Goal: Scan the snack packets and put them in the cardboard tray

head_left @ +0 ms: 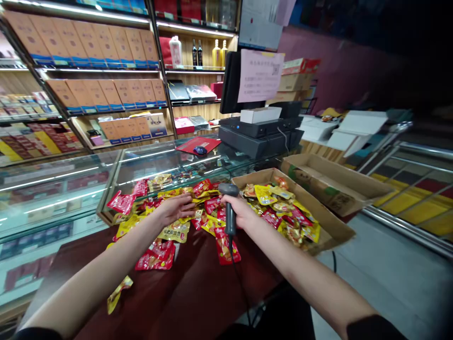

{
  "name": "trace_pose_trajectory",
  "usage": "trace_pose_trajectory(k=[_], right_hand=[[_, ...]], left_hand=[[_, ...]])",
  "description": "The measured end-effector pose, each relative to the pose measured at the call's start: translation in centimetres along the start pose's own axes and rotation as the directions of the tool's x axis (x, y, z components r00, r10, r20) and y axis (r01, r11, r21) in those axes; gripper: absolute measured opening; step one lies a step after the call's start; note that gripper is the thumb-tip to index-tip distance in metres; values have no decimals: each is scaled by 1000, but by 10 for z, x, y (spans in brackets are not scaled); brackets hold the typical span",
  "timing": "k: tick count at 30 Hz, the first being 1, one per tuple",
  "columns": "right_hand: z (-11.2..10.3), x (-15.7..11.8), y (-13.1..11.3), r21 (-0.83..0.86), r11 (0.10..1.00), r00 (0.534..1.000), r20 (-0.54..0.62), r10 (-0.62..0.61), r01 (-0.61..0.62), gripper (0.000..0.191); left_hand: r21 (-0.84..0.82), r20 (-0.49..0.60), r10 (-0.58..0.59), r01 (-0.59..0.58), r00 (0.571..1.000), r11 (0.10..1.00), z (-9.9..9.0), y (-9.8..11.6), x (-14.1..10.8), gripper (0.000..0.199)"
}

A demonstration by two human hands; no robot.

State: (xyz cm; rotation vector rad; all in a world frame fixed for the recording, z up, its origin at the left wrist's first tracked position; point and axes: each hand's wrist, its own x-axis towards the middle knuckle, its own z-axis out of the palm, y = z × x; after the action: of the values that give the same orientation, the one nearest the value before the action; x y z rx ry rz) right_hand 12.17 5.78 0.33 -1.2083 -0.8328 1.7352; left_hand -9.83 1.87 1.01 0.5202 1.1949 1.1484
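My right hand (239, 211) grips a black barcode scanner (230, 219) by its handle, and the scanner's cable hangs down over the dark red tabletop (191, 288). My left hand (177, 208) reaches over a heap of snack packets with its fingers stretched out, the palm facing down. Beneath and beside it lie yellow and gold packets (176, 231) and red packets (155, 256). One red packet (225, 245) rests just below the scanner. To the right, a cardboard box (327, 231) holds several more packets (286, 203). Whether the left fingers touch a packet is unclear.
A second cardboard box (361, 186) stands behind the first, beside a metal railing (399, 222). A glass display counter (71, 174) runs along the left and back. On it are a monitor (230, 82), a black cash drawer (255, 139) and a mouse (200, 150).
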Motion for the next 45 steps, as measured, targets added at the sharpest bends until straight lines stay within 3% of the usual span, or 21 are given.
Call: trace_pose_trajectory(k=[3, 6, 11, 18, 23, 25, 27, 30, 32, 36, 39, 45], right_hand=[[0, 5, 4, -12, 1000, 996, -91, -18, 17, 13], [-2, 11, 8, -11, 999, 993, -110, 37, -38, 12], [-5, 22, 14, 1, 994, 989, -102, 109, -109, 10], [2, 14, 21, 109, 982, 987, -17, 157, -154, 7], [5, 0, 28, 149, 977, 988, -17, 154, -150, 7], [4, -3, 31, 158, 976, 988, -21, 156, -150, 7], [1, -4, 34, 173, 974, 989, -13, 150, -146, 7], [-3, -5, 37, 206, 969, 991, 23, 134, -136, 10], [-5, -5, 37, 219, 967, 991, 39, 128, -134, 11], [-12, -5, 34, 166, 985, 999, -27, 43, -38, 11], [-15, -11, 31, 132, 989, 997, -53, -52, 59, 13], [-7, -34, 24, 65, 981, 982, 33, -184, 181, 19]], left_hand=[[24, 47, -20, 19, 999, 1000, 0, -12, -7, 24], [56, 46, -40, 38, 998, 998, 16, -31, 0, 25], [22, -53, -11, 12, 999, 1000, 44, -54, 29, 33], [84, 4, -25, 24, 1000, 996, 45, -68, 40, 21], [197, -78, 152, -134, 985, 971, 50, -79, 34, 59], [246, -94, 188, -160, 978, 956, 52, -79, 30, 72], [255, -28, 207, -193, 978, 947, 53, -76, 26, 73], [245, 113, 202, -225, 973, 943, 53, -73, 20, 58], [227, 152, 157, -189, 976, 955, 52, -71, 19, 48], [183, 151, 49, -77, 987, 980, 49, -64, 20, 39], [151, 134, 30, -50, 991, 987, 48, -49, 26, 37], [104, 83, 57, -66, 995, 992, 55, -7, 43, 32]])
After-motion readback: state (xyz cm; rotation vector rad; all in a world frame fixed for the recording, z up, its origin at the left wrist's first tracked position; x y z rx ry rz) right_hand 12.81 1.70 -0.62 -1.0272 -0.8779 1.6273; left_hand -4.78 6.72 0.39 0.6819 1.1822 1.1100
